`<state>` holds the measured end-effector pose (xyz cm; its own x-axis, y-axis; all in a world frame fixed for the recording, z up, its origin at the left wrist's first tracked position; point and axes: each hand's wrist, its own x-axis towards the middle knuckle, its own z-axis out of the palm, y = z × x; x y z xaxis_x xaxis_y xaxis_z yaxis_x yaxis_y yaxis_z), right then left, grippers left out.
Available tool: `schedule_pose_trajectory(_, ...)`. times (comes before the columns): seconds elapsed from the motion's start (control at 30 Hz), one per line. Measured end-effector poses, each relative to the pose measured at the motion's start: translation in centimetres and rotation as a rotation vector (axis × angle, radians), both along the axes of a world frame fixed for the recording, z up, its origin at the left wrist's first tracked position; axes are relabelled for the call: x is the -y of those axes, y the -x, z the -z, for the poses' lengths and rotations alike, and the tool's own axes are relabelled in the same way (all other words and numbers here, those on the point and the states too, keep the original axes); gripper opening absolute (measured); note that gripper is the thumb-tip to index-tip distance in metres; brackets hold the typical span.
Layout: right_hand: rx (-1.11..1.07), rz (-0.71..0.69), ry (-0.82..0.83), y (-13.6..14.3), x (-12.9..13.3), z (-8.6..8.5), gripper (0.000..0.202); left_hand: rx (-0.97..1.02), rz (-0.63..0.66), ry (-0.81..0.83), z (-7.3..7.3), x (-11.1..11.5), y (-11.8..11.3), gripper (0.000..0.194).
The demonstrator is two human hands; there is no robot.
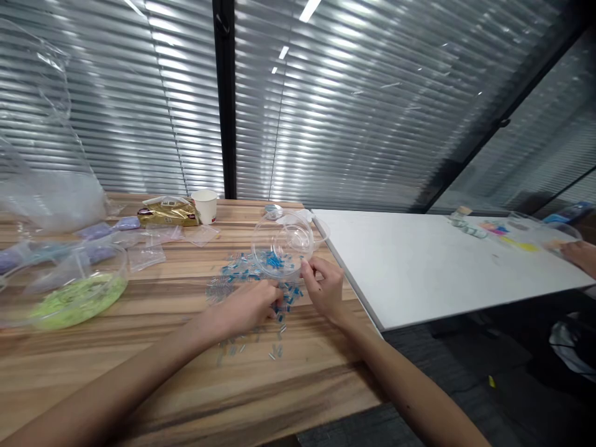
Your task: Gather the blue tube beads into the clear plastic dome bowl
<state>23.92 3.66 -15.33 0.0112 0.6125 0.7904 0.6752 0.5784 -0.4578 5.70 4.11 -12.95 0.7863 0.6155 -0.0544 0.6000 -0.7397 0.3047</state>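
Observation:
My right hand point(325, 285) pinches the near rim of a round clear plastic bowl point(257, 233), which is tilted above the wooden table. Blue bits show in or through the bowl's clear wall. Below and to its left, small blue and clear tube-like pieces point(233, 270) lie loosely spread on the tabletop. Among them my left hand point(258, 302) rests with its fingers curled down. Its fingertips are partly hidden, so what they pinch, if anything, cannot be made out.
On the left, a large clear container point(121, 264) holds light green pieces. Behind stand a gold packet point(170, 212) and a white paper cup point(205, 207), near small plastic bags point(146, 256). A white table point(419, 267) adjoins on the right, with another person's hand point(580, 256) at its far end.

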Motion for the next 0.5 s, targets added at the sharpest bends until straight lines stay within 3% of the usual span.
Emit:
schedule_pose_trajectory(0.23, 0.012, -0.002, -0.011, 0.0, -0.1, 0.0, 0.035, 0.031, -0.008, 0.021, 0.7, -0.5, 0.3, 0.015)
schedule_pose_trajectory(0.5, 0.016, -0.007, -0.02, 0.0, -0.1, 0.1, 0.034, -0.055, 0.003, 0.008, -0.3, -0.1, 0.2, 0.011)
